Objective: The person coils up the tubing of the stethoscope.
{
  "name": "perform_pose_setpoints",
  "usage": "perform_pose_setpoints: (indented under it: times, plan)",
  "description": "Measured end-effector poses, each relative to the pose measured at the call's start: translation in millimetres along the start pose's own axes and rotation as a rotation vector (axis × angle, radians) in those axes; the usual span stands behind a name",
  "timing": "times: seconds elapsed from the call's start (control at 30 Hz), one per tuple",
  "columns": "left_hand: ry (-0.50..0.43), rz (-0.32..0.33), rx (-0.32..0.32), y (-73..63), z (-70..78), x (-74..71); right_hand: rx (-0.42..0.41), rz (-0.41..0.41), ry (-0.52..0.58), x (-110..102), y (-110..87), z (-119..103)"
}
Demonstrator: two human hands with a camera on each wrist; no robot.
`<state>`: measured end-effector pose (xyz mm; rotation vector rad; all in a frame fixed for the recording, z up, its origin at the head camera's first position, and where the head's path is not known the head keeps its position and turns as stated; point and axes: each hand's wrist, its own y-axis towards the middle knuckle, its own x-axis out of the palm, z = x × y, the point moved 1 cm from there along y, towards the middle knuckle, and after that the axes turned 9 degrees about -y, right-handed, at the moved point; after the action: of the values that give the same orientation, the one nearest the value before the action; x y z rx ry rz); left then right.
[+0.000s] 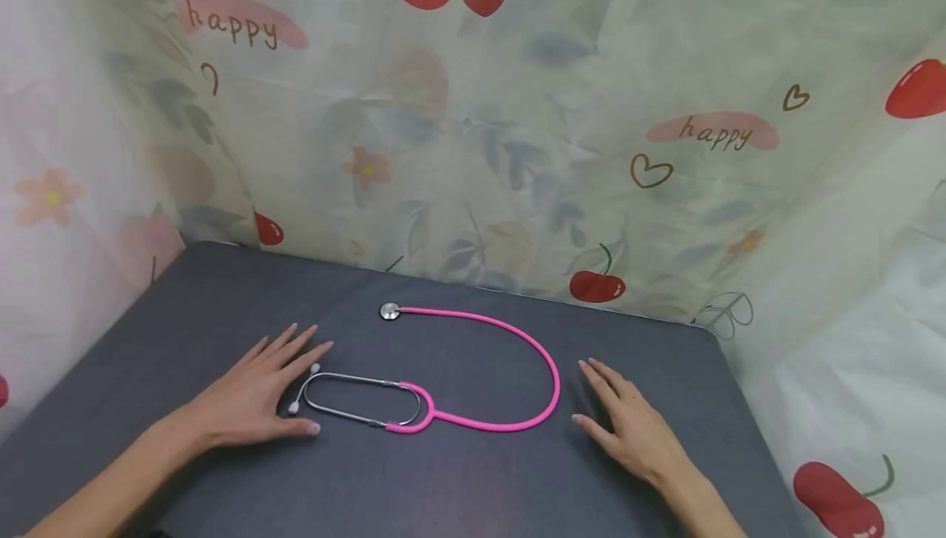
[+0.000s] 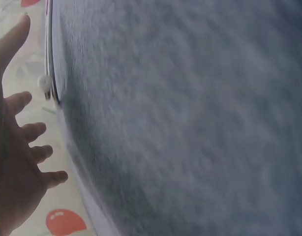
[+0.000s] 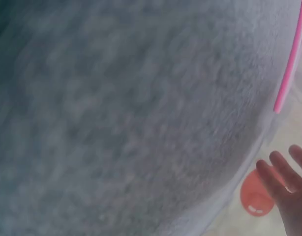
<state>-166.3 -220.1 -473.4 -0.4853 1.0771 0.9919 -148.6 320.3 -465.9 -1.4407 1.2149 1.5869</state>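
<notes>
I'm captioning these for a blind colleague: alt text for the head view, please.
A pink stethoscope lies on a grey table between a person's left hand, near its eartips, and right hand, near the curved tubing. A cherry-printed sheet hangs behind.

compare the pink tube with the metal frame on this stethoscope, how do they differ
The pink tube is bright pink, while the metal frame is silvery.
The tube sweeps out in a wide curve; the frame makes a narrower loop.
The tube leads to a round disc, whereas the frame ends in white ear tips.
Both are parts of one stethoscope lying on the gray table.
</notes>
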Motion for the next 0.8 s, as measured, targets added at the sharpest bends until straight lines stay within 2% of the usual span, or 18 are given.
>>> perform_pose_setpoints:
  times: [0.17, 0.37, 0.57, 0.8]
  plan:
    - [-0.017, -0.039, 0.024, 6.6, 10.8, 7.1, -0.043, 0.018, 0.026, -0.9, 1.9, -8.5]
    - [-0.036, -0.079, 0.059, 14.8, 21.1, 13.3, -0.042, 0.014, 0.054, -1.3, 3.0, -16.0]
    - [-0.07, -0.131, 0.088, 25.0, 23.4, 19.7, -0.074, 0.006, 0.106, 0.7, 6.6, -24.8]
    - [-0.106, -0.139, 0.116, 38.3, 18.9, 24.7, -0.116, -0.044, 0.177, 2.1, 11.2, -35.4]
